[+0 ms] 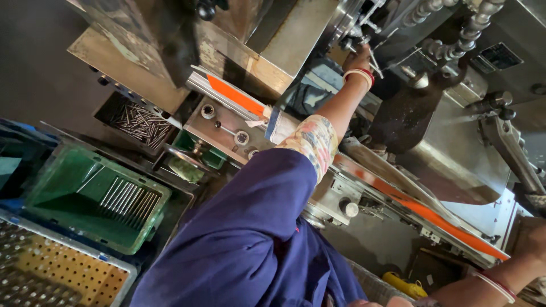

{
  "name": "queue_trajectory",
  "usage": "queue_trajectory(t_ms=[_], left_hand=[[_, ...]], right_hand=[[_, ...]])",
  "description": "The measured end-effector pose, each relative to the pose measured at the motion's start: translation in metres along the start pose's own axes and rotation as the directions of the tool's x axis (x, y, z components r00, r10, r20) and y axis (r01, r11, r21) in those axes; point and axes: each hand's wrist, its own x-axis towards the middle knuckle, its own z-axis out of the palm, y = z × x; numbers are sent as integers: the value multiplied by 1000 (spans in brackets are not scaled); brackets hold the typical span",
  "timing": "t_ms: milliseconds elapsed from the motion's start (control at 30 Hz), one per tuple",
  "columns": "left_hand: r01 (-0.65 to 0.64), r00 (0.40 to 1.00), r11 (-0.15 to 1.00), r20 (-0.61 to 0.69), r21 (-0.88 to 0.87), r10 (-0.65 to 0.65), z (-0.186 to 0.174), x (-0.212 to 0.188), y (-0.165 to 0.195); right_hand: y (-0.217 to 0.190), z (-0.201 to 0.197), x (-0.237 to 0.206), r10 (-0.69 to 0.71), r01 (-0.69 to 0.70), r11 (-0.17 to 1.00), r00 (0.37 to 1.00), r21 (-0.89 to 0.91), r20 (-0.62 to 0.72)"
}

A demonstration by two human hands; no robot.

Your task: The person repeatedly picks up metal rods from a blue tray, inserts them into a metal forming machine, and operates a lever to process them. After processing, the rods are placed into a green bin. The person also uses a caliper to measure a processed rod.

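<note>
My left hand, with bangles on its wrist, reaches far up into the machine. Its fingers are closed on a thin metal pin beside the spindle fittings. The arm has a patterned sleeve over a blue garment. My right hand is at the right edge, also with bangles, close to the machine's lever. It is blurred and partly cut off, so its grip is hidden. A green bin at the left holds several metal pins.
A dark tray of several small pins sits behind the green bin. A perforated crate is at the lower left. An orange-edged rail runs along the machine's front. A segmented coolant hose hangs at the top right.
</note>
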Motion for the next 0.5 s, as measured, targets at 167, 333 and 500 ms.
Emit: queue_trajectory(t_ms=[167,333,500], left_hand=[[218,972,926,159,-309,-176,8,-5,4],[248,960,883,220,-399,-171,10,-8,1],[253,965,883,163,-395,-204,13,-11,3]], right_hand=[[20,25,-5,-14,23,990,998,139,-66],[14,20,-22,0,11,984,998,175,-61],[-24,-6,-50,38,-14,990,984,137,-173]])
